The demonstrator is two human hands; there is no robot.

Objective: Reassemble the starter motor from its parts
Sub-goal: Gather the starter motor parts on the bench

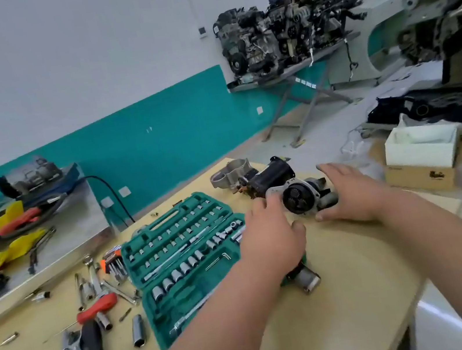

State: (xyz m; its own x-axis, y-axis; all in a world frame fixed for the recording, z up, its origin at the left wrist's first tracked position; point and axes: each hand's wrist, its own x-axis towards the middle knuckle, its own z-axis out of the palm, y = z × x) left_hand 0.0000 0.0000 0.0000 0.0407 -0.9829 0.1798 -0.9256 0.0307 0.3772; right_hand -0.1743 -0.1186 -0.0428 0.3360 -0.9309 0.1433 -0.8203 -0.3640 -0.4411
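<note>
On the bench (348,277), spread left hand (269,229) and right hand (346,195) flank a round metal housing (299,197).

One view, worn on the head, aimed forward and down across the counter (350,292). Near enough to take in both forearms from the lower edge, with the left hand (269,229) and right hand (346,195) just below the middle of the frame. Wide-angle, so reaching well past the counter's far edge to the teal-banded wall (123,125) and the engines on a stand (276,32) at the back. Rolled a little, with the wall's band climbing toward the right. Socket case (182,259) left of centre, cardboard box (420,161) at the right margin.
</note>
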